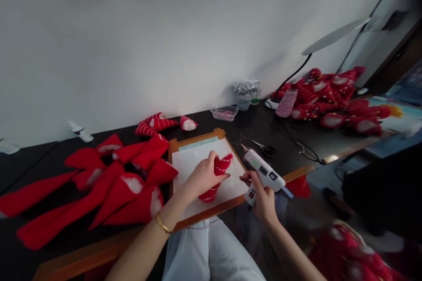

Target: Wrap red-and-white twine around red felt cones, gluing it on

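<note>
My left hand (207, 173) grips a small red stuffed cone hat (209, 194) with white trim wound round it, its tip pointing up and right. It is held over a white sheet (184, 162) on a wood-edged board (173, 145). My right hand (263, 198) is wrapped round the handle of a white glue gun (263, 171). The nozzle points up and left, to the right of the hat and apart from it. A glue stick (287, 192) pokes out of the gun's back end. Black-handled scissors (266, 149) lie just beyond the gun.
Plain red stuffed cones (132, 202) are heaped on the left; trimmed ones (154, 124) lie behind. A clear tray (224, 113), a spool of red-and-white cord (286, 103), a lamp (332, 37) and a pile of finished red pieces (325, 92) stand at the back right. A dark cable (303, 142) crosses the table.
</note>
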Motion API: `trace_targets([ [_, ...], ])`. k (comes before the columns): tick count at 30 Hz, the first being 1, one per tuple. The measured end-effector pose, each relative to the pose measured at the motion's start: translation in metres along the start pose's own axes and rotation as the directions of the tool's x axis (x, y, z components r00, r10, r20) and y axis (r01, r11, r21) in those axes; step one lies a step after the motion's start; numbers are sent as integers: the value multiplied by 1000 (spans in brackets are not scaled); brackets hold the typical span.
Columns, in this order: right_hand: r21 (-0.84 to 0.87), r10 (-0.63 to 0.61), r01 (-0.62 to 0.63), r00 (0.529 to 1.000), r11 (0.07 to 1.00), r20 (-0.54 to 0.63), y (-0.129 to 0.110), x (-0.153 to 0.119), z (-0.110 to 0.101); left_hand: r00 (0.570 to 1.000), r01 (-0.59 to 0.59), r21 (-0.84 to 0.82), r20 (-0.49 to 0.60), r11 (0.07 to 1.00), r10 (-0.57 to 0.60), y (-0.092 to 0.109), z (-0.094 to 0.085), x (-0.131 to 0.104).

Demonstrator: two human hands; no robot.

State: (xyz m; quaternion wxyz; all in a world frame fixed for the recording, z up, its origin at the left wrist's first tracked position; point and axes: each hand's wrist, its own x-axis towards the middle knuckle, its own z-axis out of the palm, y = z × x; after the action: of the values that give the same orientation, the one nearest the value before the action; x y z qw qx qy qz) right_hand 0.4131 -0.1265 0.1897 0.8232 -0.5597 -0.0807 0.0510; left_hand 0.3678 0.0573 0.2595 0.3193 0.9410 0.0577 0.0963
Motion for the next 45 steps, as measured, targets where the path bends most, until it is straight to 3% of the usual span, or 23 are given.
trace_targets([
  [2, 22, 9, -10, 998, 1000, 55, 3, -4, 2, 988, 115, -141, -82, 983, -127, -2, 8, 2],
  [6, 36, 48, -54, 989, 998, 142, 10, -9, 10, 966, 109, -360, -183, 926, -185, -12, 23, 3],
  [11, 21, 90, -94, 983, 995, 158, 16, -11, 19, 943, 121, -648, -162, 752, -292, -15, 32, 1],
  [17, -27, 102, -99, 976, 995, 193, 17, -10, 24, 940, 45, -638, -234, 769, -249, -6, 28, -2],
  [23, 7, 114, -118, 975, 993, 192, 21, -12, 26, 929, 34, -727, -231, 686, -291, -4, 24, -4],
  [30, -27, 129, -127, 973, 992, 192, 23, -13, 23, 892, 9, -599, -358, 801, -277, -11, 26, -2],
  [45, -59, 136, -126, 962, 990, 236, 18, -14, 26, 872, -65, -595, -424, 801, -245, -15, 26, 0],
])
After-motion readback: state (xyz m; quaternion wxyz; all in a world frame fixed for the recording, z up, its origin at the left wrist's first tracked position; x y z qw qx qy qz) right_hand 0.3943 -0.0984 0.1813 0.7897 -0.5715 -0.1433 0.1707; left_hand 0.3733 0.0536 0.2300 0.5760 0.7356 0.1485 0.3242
